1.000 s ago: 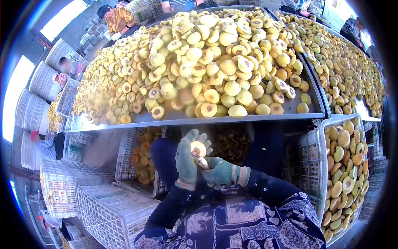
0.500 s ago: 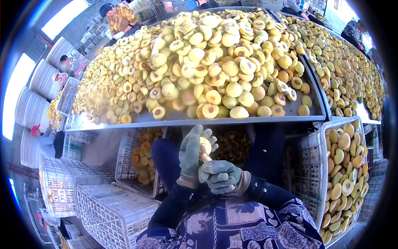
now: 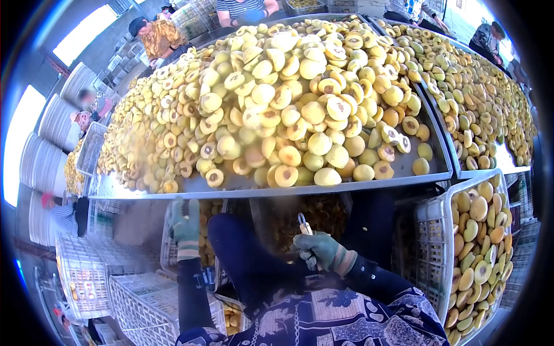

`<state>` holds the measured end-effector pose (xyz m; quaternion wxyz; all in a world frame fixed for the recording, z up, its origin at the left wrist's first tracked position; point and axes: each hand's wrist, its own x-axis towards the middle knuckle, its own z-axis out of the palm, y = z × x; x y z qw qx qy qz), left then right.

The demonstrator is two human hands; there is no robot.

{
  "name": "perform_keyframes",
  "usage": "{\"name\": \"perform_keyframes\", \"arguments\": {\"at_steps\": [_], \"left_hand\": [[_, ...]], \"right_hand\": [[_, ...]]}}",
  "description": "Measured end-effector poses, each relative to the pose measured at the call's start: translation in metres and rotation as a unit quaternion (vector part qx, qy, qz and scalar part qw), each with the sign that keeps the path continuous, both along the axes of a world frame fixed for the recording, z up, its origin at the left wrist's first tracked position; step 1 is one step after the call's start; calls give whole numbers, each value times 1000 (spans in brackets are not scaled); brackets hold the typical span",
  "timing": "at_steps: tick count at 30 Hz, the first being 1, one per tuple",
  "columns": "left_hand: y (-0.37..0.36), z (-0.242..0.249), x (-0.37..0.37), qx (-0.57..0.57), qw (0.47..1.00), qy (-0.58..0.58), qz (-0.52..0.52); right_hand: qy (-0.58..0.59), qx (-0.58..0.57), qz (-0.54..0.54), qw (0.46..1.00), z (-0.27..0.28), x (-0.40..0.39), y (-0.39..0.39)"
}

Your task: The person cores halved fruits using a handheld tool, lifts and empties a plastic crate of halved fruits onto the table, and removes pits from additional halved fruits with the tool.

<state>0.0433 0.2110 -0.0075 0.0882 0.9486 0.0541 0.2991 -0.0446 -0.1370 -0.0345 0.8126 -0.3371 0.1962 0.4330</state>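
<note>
My left hand, in a grey-green glove, reaches out over a crate of halved fruit left of my knee. Its fingers are stretched and no fruit shows in them. Gloved alike, my right hand is closed around a pitting tool in front of my lap. A pale handle and a looped metal end stick up from the fist. Below, between my knees, a container holds dark, brownish pieces, partly shadowed. Yellow apricot-like halves, some with stones, are heaped on the metal table.
To my right stands a white crate full of fruit halves. White plastic crates stand at my left. Another fruit-laden table section adjoins at right. Several people sit around, one in a striped top. Stacked white trays line the left.
My left hand has left the right hand and swung left over the crate, opening; the fruit it held is no longer seen in it. My right hand still grips the tool, its metal end now exposed.
</note>
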Motion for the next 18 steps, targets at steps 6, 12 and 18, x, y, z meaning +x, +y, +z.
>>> {"name": "perform_keyframes", "arguments": {"at_steps": [6, 12, 18], "left_hand": [[-124, -16, 53, -100, 955, 108, -257], [-196, -43, 61, 15, 971, 69, -229], [-203, -43, 65, -107, 920, -33, -376]], "right_hand": [[-127, -151, 25, 980, 13, 29, -3], [-120, -203, -72, 969, 4, 47, -13], [-169, -276, -66, 944, -2, 69, -8]]}}
